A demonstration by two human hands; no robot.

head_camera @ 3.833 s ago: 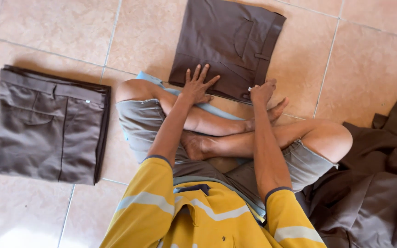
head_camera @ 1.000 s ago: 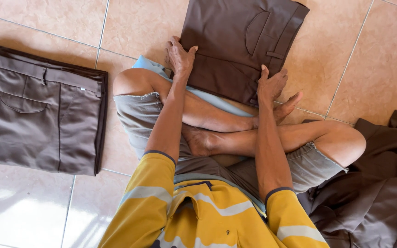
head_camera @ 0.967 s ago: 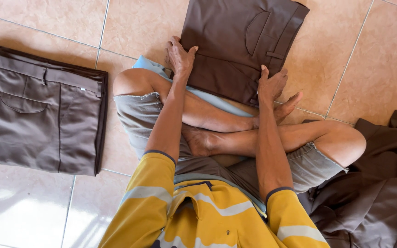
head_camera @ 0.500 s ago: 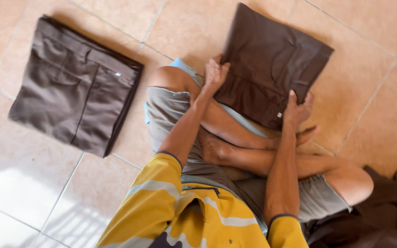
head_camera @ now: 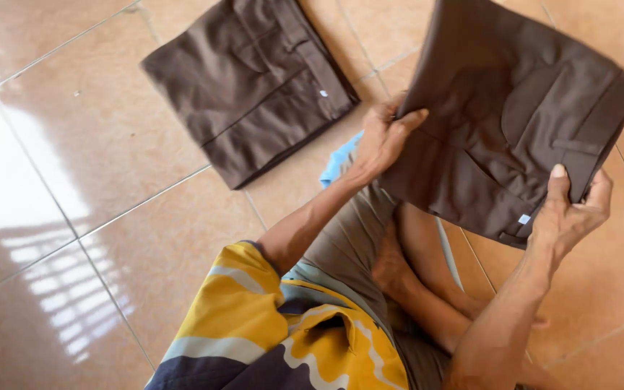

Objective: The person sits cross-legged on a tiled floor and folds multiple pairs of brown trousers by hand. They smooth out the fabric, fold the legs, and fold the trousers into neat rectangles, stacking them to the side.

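I sit cross-legged on a tiled floor. Both hands hold up a folded pair of dark brown trousers (head_camera: 514,123), lifted above my knees. My left hand (head_camera: 382,139) grips its left edge, thumb on top. My right hand (head_camera: 566,213) pinches its lower right corner by the waistband. A second folded pair of brown trousers (head_camera: 254,83) lies flat on the tiles to the upper left, apart from my hands.
Glossy beige floor tiles (head_camera: 74,217) with grout lines and bright window reflections at the left. My crossed legs in grey shorts (head_camera: 355,238) and a yellow patterned shirt (head_camera: 283,332) fill the bottom. A light blue cloth (head_camera: 339,162) shows under my knee.
The folded trousers have come up off the floor in both hands and swung toward the left. My view has tilted, and the heap of dark clothes at the right has left the frame.
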